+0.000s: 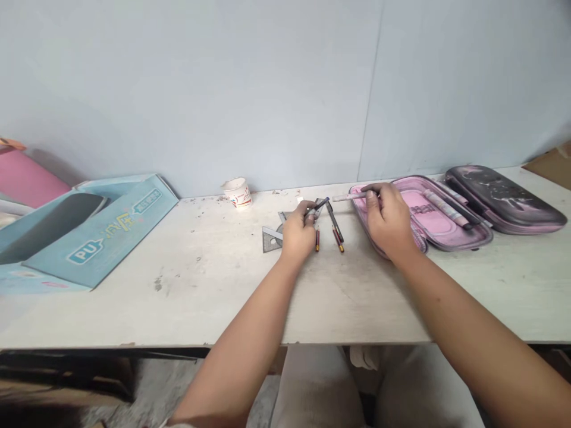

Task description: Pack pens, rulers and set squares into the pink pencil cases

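Observation:
My left hand [298, 233] is closed on a dark pen [319, 206] that sticks out up and to the right, over a clear set square [270, 239] on the white table [187, 285]. My right hand [387, 219] pinches a pale pink pen [350, 196] at the left rim of an open pink pencil case [450, 233]. Between my hands lie a dark pencil [334, 222] and short red pencils [338, 239]. More pens [447, 208] rest inside the case.
The case's dark lid [506, 199] lies open to the right. A small white cup [238, 193] stands by the wall. A light blue printed box [89, 229] fills the table's left end, with a pink roll [24, 178] behind it. Brown cardboard [551, 163] shows at the far right.

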